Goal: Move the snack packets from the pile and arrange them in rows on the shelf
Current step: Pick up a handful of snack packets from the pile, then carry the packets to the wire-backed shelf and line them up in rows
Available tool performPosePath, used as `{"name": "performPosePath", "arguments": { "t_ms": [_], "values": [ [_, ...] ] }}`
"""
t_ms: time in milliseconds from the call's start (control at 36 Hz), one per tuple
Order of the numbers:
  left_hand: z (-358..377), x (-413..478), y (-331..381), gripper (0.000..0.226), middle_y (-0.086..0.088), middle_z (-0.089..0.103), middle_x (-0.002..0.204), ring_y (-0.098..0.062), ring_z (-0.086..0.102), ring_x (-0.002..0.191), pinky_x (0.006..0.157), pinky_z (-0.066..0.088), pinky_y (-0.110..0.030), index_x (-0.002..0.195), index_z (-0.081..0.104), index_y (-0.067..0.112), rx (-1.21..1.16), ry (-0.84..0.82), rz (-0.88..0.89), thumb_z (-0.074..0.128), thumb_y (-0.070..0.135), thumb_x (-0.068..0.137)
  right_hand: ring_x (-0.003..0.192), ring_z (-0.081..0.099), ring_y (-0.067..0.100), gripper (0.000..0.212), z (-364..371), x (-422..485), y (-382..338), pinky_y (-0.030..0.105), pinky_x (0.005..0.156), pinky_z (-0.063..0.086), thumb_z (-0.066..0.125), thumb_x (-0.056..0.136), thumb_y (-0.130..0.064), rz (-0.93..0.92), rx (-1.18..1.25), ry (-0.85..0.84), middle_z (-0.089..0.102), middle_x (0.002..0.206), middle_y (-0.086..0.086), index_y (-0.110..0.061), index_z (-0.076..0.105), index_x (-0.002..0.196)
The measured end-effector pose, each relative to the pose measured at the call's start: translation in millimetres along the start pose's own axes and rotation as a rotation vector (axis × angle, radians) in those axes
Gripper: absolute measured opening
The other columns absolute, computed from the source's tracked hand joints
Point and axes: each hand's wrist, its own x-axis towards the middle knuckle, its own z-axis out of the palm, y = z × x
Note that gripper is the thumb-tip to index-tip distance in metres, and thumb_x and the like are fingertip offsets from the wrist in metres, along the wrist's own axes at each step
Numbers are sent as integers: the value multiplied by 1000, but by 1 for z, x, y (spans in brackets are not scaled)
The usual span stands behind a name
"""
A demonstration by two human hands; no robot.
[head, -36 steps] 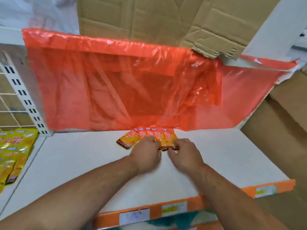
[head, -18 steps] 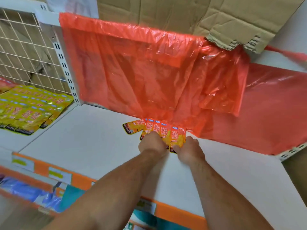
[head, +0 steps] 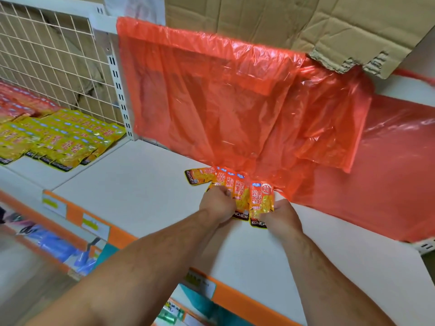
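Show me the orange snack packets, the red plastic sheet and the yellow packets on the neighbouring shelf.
orange snack packets (head: 261, 200): head view, front of the rightmost packet.
red plastic sheet (head: 211, 102): head view, middle of the hanging sheet.
yellow packets (head: 63, 140): head view, middle of the group at left.

A red plastic sheet (head: 223, 102) hangs below torn cardboard (head: 282, 24); a wire grid (head: 47, 55) stands left, beside a slotted post (head: 117, 85).
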Motion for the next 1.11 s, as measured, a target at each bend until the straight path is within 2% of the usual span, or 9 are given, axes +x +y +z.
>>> {"name": "performPosePath", "arguments": {
  "t_ms": [111,222,361,444,639,750,889,1056,1111],
  "values": [
    [-9,-4,-8,16,-9,72,92,-29,66,92,75,52,-32,77,64,14,-84,48,-50,58,20,90,74,63,19,15,-4,-12,1,29,65,44,72,79,-3,-30,205,-30,68,80,3,-17,65,80],
    [-29,-9,-19,31,-14,63,70,-37,60,76,63,44,-30,56,52,15,-160,37,-86,63,15,85,79,64,18,21,-5,-30,-10,28,67,45,69,83,2,-71,329,-92,71,84,1,-19,68,81],
    [-76,-19,-35,22,-3,58,62,-21,54,56,47,41,-21,59,58,14,-230,16,-109,67,6,77,63,58,13,20,14,-52,-41,25,56,39,68,83,3,-136,356,-148,68,69,-2,-15,69,74],
    [-109,-23,-53,21,-2,59,61,-20,55,60,57,44,-27,59,60,13,-259,36,-93,69,1,73,51,47,10,20,37,-64,-66,24,49,33,70,84,-3,-168,332,-162,61,58,-4,-13,65,68],
    [-204,-31,-109,30,9,50,43,-18,53,53,57,41,-27,53,56,14,-276,98,-80,70,2,76,62,36,2,36,100,-108,-132,27,53,32,73,82,-3,-229,297,-220,58,79,2,-18,60,51],
    [-271,-40,-154,29,8,55,43,-15,57,47,49,45,-22,58,58,15,-356,133,-93,67,-3,78,61,53,14,14,150,-147,-179,27,55,38,70,83,1,-233,297,-254,68,81,9,-11,66,77],
    [-355,-50,-195,35,10,47,34,2,42,29,34,26,-10,59,53,12,-410,169,-60,61,-7,87,64,66,22,16,211,-187,-234,37,60,58,70,80,6,-251,315,-300,69,76,12,-9,65,77],
    [-439,-57,-243,35,1,50,49,3,40,27,33,26,-11,63,52,13,-410,227,-71,62,-13,84,34,44,7,23,273,-237,-298,15,35,31,65,84,9,-317,305,-363,51,64,11,-6,53,71],
    [-462,-55,-259,33,-2,52,56,3,40,29,34,27,-11,64,54,13,-409,262,-93,65,-12,82,41,40,12,29,291,-248,-316,16,34,28,66,83,8,-352,288,-370,46,66,11,-9,47,70]
  ]
}}
